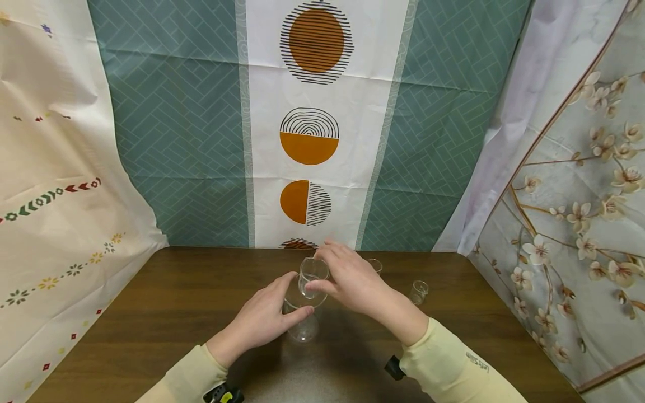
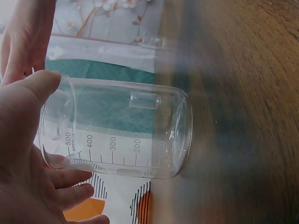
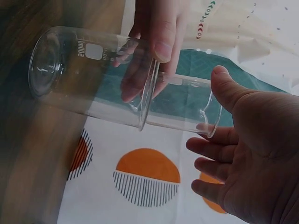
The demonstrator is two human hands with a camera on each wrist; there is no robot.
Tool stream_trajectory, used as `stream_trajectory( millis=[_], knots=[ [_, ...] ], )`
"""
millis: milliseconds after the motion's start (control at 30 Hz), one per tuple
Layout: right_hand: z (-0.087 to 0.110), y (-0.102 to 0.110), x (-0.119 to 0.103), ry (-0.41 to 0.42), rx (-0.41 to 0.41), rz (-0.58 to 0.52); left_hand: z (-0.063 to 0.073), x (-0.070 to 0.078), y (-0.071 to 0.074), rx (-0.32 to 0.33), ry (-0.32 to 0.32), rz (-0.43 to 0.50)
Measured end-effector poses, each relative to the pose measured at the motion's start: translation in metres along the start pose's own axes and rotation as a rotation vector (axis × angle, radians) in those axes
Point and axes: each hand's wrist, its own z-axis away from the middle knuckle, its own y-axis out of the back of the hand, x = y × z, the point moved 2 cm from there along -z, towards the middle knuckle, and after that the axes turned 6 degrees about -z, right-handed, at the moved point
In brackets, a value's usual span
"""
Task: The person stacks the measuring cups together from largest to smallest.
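A large clear glass beaker, with graduations up to 500, stands upright on the table. My left hand grips it near the rim, thumb on one side and fingers on the other. Above its mouth my right hand holds a smaller glass beaker upright, pinching the rim between thumb and fingers. The smaller beaker's lower end is at the large one's opening; how far it reaches inside is hard to tell through the glass.
Two more glass beakers stand to the right: one partly hidden behind my right hand, and a small one beyond my right forearm. Patterned cloths hang behind and beside the brown wooden table.
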Motion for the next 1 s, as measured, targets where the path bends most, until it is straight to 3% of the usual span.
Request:
stream_trajectory(
  millis=[1000],
  knots=[
    [-0.004, -0.018, 0.006, -0.044, -0.06, -0.012, -0.001, 0.0, 0.0, -0.001, -0.016, 0.015]
  ],
)
